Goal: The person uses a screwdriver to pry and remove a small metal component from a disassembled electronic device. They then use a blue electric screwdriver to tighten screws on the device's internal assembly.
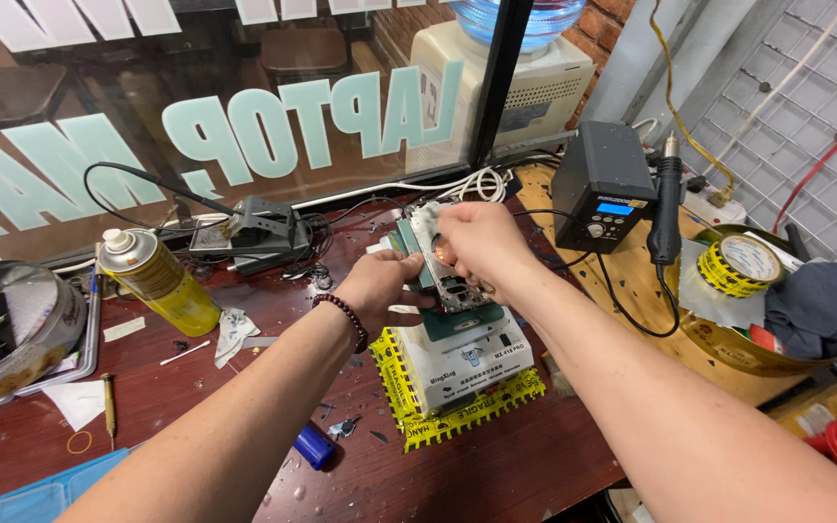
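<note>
A phone frame with its insides bare lies on a small white heating platform, which rests on a yellow mat. My left hand, with a bead bracelet on the wrist, holds the phone's left side. My right hand grips the upper part of the phone, fingers curled around a thin silvery piece at its top edge. Both hands cover much of the device.
A yellow spray can stands at the left beside a round tin. A black hot-air station with its handle sits at the right, near a roll of yellow tape. Cables and a soldering-iron stand lie by the window.
</note>
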`<state>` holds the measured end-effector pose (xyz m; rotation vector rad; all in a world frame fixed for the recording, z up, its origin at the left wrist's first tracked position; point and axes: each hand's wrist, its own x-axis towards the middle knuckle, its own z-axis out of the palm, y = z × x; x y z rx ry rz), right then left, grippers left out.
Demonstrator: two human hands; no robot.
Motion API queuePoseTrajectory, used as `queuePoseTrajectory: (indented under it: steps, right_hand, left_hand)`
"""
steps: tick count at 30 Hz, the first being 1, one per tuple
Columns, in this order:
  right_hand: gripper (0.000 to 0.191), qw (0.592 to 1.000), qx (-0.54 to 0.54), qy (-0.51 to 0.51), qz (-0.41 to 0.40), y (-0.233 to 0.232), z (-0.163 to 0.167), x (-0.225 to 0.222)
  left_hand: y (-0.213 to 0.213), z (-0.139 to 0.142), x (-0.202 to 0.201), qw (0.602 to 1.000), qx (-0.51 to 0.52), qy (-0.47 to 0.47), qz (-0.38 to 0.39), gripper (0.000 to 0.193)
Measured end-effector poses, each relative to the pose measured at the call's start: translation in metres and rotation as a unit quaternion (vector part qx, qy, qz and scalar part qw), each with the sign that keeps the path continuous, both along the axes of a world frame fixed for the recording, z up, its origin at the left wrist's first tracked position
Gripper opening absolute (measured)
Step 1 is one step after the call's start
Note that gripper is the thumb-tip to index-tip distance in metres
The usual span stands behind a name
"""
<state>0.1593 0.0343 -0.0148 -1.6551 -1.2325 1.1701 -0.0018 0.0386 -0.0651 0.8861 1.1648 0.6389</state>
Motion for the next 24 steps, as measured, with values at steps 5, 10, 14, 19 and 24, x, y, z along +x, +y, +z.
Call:
queuePoseTrajectory:
  steps: [5, 10, 14, 19, 24]
  right_hand:
    - [0.038, 0.995, -0.055, -0.08, 0.033, -0.014, 0.005, -0.003]
    - [0.04, 0.993, -0.042, -0.109, 0.025, -0.015, 0.014, -0.014]
    - [0.038, 0.989, -0.072, -0.123, 0.034, -0.025, 0.018, -0.006]
    - [0.038, 0.993, -0.06, -0.094, 0.04, -0.017, 0.019, -0.007]
    - [0.037, 0.993, -0.059, -0.093, 0.041, -0.015, 0.014, -0.006]
  left_hand:
    - [0.001, -0.001, 0.001, 1.0, -0.007, 0.0, 0.003, 0.027]
    - [0.002, -0.003, 0.0, 1.0, -0.017, 0.002, 0.011, 0.027]
    - [0.0, -0.003, 0.001, 1.0, -0.016, 0.002, 0.004, 0.028]
    - [0.0, -0.002, 0.001, 1.0, -0.011, 0.002, 0.001, 0.029]
    - [-0.001, -0.003, 0.001, 1.0, -0.012, -0.008, -0.005, 0.03]
